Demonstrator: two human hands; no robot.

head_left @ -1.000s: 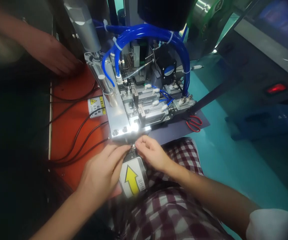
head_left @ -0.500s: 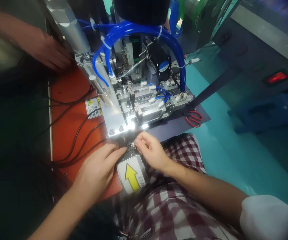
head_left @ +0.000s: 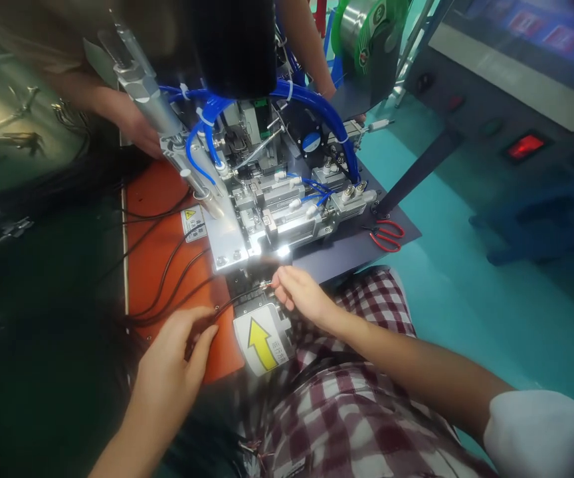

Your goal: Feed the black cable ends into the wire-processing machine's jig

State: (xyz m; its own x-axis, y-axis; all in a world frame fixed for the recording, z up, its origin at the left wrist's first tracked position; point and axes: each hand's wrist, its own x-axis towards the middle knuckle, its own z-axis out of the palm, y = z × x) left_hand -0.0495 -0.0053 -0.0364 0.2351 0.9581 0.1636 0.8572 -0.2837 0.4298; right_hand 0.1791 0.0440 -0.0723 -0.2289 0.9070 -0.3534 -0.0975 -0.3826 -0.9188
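Note:
My left hand (head_left: 180,348) is over the orange plate (head_left: 142,272), its thumb and fingers curved round a black cable (head_left: 234,300). That cable runs right to the small metal fixture at the machine's front edge. My right hand (head_left: 299,292) is closed in a pinch at the cable's end, where a thin reddish wire (head_left: 270,284) shows at the fingertips. Between and below the hands is a white cover with a yellow arrow (head_left: 262,342). Behind them stands the metal machine (head_left: 287,222) with blue air tubes (head_left: 317,106).
Red-handled pliers (head_left: 386,236) lie on the dark plate at the right. A control box with a lit red switch (head_left: 526,146) stands further right. Another person's hand (head_left: 140,129) is at the back left. A green-rimmed spool (head_left: 361,30) is at the top.
My left hand has moved left and down, away from the fixture, and more of the cable shows. The other person's hand has moved right, and the view has shifted slightly.

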